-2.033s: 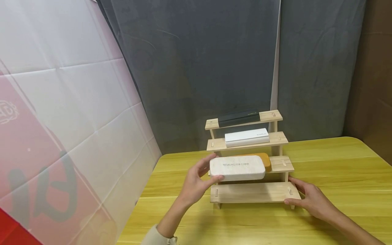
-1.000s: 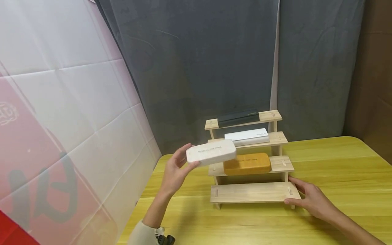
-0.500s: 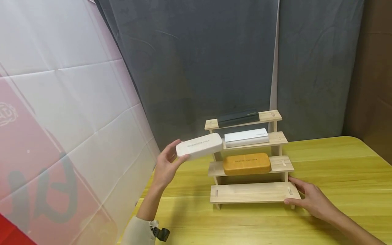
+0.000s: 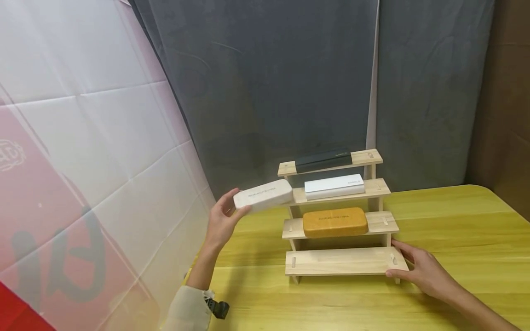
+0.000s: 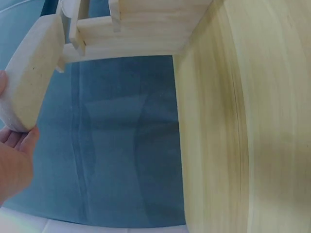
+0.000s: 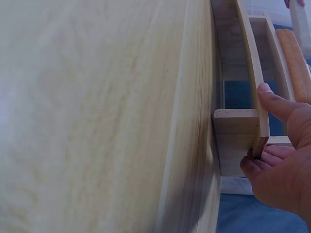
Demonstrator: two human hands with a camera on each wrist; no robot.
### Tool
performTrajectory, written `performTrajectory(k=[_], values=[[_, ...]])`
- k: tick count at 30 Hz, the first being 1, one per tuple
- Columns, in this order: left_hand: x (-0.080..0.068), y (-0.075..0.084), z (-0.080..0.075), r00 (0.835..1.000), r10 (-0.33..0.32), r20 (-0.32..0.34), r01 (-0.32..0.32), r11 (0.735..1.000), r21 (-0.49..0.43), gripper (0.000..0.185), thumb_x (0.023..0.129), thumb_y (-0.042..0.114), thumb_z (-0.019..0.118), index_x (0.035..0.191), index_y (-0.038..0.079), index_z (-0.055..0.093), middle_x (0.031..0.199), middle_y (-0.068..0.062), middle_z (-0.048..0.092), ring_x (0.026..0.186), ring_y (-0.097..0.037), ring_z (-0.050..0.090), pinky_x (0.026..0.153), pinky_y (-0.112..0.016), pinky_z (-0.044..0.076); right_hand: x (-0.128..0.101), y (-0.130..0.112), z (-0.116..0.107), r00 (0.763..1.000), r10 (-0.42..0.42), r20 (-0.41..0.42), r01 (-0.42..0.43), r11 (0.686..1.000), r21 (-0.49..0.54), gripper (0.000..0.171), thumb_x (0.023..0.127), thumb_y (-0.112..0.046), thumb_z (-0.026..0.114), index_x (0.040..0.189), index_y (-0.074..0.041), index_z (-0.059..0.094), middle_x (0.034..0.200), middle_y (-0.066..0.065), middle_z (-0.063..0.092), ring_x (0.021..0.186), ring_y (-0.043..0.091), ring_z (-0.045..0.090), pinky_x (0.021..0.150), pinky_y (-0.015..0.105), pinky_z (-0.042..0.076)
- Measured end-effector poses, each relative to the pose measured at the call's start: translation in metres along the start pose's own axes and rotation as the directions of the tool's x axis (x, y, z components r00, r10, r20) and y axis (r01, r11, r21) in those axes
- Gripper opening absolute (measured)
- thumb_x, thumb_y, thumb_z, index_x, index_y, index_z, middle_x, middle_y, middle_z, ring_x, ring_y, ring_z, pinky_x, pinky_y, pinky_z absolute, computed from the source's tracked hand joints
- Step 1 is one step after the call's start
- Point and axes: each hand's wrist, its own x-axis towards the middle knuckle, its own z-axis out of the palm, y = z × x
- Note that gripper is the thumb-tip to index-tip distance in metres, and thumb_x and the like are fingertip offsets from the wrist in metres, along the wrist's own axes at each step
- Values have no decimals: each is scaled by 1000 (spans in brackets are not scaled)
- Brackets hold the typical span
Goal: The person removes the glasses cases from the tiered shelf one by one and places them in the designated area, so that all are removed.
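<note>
My left hand [image 4: 221, 220] holds a white glasses case [image 4: 263, 194] by its left end, thumb in front and fingers behind. The case is in the air, tilted with its right end higher, left of the wooden tiered stand [image 4: 339, 261]. In the left wrist view, the white case [image 5: 31, 68] shows at the left edge with the fingertips round its end. My right hand [image 4: 428, 271] grips the right end of the stand's lowest shelf. From the right wrist, the thumb lies over the shelf [image 6: 252, 63] and the fingers curl beneath it.
An orange glasses case [image 4: 335, 222] lies on the second shelf from the bottom. Above it sit a smooth white case [image 4: 334, 186] and, on the top shelf, a black case [image 4: 323, 161]. A grey curtain [image 4: 265, 92] hangs behind the wooden table [image 4: 459, 230]; a white-and-pink sheet [image 4: 124, 138] borders the left.
My left hand has carried the white glasses case up and to the left, from in front of the stand, uncovering the orange case. My right hand has stayed on the lowest shelf.
</note>
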Motion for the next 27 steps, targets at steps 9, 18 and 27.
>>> performTrajectory(k=[9, 18, 27], values=[[12, -10, -6, 1000, -17, -8, 17, 1000, -3, 61, 92, 2, 83, 147, -3, 56, 146, -22, 61, 137, -31, 58, 111, -24, 48, 0, 0, 0, 1000, 8, 0, -8, 1000, 3, 90, 86, -25, 91, 147, 21, 44, 147, 43, 49, 134, 58, 51, 101, 62, 51], [24, -21, -12, 998, -48, -30, 46, 998, -37, 65, 91, 1, 83, 148, -8, 53, 145, -25, 61, 135, -33, 58, 102, -18, 53, 0, -1, 0, 1000, 6, 2, -6, 1000, 14, 90, 86, -24, 91, 147, 21, 45, 147, 43, 49, 134, 58, 52, 100, 59, 53], [29, -40, -16, 996, -80, -49, 82, 996, 23, 66, 93, 2, 82, 150, -9, 50, 148, -29, 57, 139, -36, 56, 106, -20, 51, -1, -1, 0, 1000, 7, -4, -7, 1000, 5, 90, 85, -25, 92, 147, 21, 45, 146, 43, 49, 133, 59, 51, 101, 62, 51]])
